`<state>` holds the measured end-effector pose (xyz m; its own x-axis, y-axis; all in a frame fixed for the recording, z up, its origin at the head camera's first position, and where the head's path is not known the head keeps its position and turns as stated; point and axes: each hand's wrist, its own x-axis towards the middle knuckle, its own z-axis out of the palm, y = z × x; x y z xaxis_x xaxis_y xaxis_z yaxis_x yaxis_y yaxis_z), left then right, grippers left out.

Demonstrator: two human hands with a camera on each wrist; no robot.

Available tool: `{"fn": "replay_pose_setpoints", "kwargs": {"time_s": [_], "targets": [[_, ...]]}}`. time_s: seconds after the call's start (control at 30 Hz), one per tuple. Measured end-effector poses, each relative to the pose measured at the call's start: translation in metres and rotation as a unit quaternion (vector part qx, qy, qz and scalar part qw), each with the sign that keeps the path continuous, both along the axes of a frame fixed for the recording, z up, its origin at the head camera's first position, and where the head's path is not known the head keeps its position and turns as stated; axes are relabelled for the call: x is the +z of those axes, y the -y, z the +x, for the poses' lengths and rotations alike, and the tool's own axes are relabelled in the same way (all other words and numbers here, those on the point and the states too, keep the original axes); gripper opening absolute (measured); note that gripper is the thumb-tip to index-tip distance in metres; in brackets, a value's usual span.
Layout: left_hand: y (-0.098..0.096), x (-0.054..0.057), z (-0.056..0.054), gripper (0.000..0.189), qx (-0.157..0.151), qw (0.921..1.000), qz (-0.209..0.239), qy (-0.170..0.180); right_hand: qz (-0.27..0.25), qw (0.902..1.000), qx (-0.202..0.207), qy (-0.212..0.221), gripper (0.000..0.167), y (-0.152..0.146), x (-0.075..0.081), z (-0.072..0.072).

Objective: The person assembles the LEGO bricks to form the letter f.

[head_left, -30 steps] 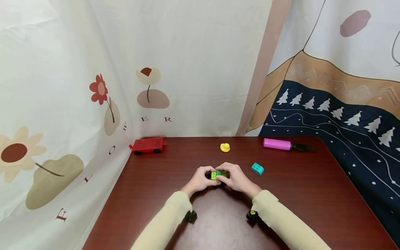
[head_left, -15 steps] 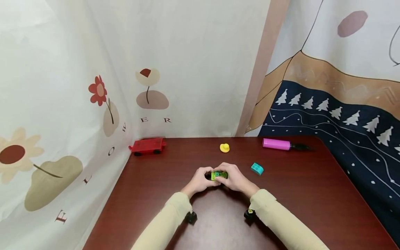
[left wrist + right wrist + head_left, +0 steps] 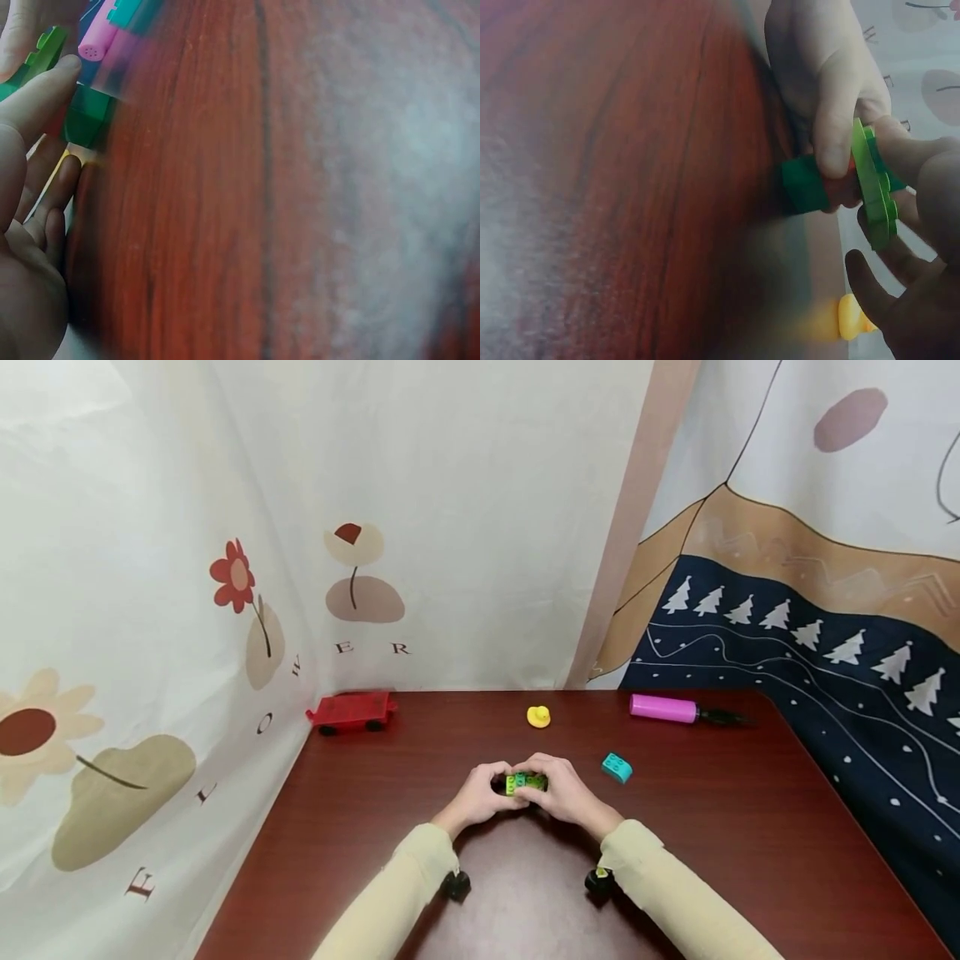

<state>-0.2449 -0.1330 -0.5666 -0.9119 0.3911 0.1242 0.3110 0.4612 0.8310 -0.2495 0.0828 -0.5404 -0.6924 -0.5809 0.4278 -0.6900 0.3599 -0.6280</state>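
A small stack of toy building bricks is held between both hands above the table. Its dark green brick (image 3: 805, 184) is lowest, a red brick (image 3: 838, 187) sits above, and a long lime-green piece (image 3: 872, 196) with studs lies across the top. On the lime piece is a small green brick (image 3: 521, 779), partly hidden by fingers. My left hand (image 3: 478, 797) grips the stack from the left, thumb across the red brick in the right wrist view. My right hand (image 3: 564, 789) pinches the small green brick with thumb and fingers.
A teal brick (image 3: 617, 767) lies right of the hands. Beyond them a yellow rubber duck (image 3: 538, 717) stands near the far edge. At the back left is a red toy wagon (image 3: 354, 711); at the back right lies a pink cylinder (image 3: 663, 707) with a black end.
The small green brick has shifted left and slightly down against the lime piece, along with my right fingertips. Over the last half second the hands have hardly moved.
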Motion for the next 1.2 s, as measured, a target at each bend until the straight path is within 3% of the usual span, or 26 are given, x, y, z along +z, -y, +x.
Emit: {"fn": "replay_pose_setpoints", "kwargs": {"time_s": [0.33,0.5,0.7,0.93,1.2], "targets": [[0.002,0.0,-0.002,0.036,-0.01,0.9998,-0.017,-0.006,0.015,0.9981,-0.033,0.05,0.028,0.002,0.004,0.0],[0.003,0.002,-0.001,0.044,-0.018,0.9996,-0.02,-0.011,0.014,0.9976,-0.043,0.052,0.028,0.002,0.003,0.001],[0.001,0.009,0.002,0.048,-0.008,0.9994,0.033,-0.012,0.001,0.9978,-0.047,0.048,0.032,0.001,0.003,0.0],[0.0,0.004,0.0,0.04,-0.011,0.9964,0.083,-0.015,0.0,0.9971,-0.044,0.062,0.033,-0.002,0.004,0.001],[-0.002,0.004,-0.002,0.034,-0.04,0.9919,0.118,0.026,0.009,0.9973,-0.037,0.063,0.033,-0.006,0.006,0.0]]}}
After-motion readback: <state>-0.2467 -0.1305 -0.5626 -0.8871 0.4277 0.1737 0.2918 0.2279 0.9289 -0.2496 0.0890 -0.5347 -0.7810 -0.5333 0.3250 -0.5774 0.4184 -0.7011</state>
